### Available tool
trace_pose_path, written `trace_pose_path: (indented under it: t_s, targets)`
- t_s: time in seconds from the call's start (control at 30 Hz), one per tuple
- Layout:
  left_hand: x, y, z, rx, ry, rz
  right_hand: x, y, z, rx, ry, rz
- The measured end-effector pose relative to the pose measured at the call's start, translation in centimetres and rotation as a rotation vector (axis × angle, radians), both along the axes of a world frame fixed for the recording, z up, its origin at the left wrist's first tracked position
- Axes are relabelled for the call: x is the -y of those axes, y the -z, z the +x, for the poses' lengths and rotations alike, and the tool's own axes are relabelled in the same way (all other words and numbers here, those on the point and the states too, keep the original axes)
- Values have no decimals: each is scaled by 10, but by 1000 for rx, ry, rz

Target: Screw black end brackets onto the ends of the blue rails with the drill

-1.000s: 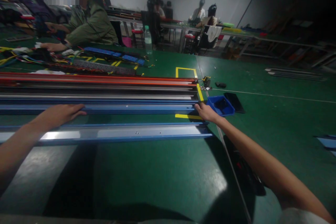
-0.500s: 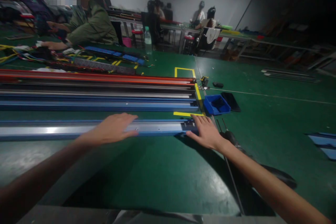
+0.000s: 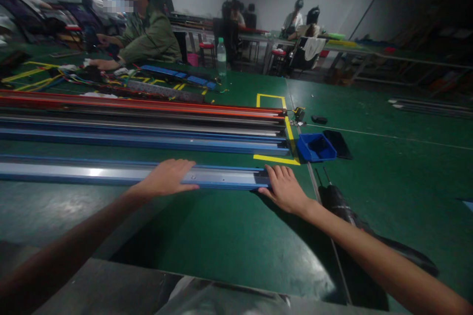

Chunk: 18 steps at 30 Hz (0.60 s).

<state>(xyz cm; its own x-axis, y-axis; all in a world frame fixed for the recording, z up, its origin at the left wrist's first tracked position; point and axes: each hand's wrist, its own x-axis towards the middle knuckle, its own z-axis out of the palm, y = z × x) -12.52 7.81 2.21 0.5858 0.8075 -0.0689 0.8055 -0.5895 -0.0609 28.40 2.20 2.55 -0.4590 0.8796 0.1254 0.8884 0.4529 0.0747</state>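
Note:
A long blue metal channel profile with a shiny silver inner face lies across the green table in front of me. My left hand is closed over it from above, thumb along the near edge and fingers over the far edge. At the profile's right end, my right hand grips it the same way, fingers bent over the far side and thumb at the near edge. Small holes show in the silver face between my hands. The profile's left end runs out of view.
Behind lie more long profiles: blue, dark and red. A blue bin, a flat black object and a black power screwdriver are to the right. A bottle stands farther back. A person in a green jacket sits across the table.
My right hand's fingers, stretched out before, have curled round the profile's right end. The left hand stays over the profile, its thumb now along the near edge. My view has swung slightly left.

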Motion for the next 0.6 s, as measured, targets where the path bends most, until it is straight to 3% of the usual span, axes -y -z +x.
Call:
trace_pose_path:
  t_s: [0.43, 0.53, 0.6]
  targets:
    - [2, 1, -77, -24, -59, -136, 15, -10, -65, -51, -36, -93]
    - [2, -2, -98, 29, -100, -163, 16, -22, -69, -85, -108, -177]
    - [4, -9, -100, 115, -82, -131, 18, -40, -68, -134, -170, -229]
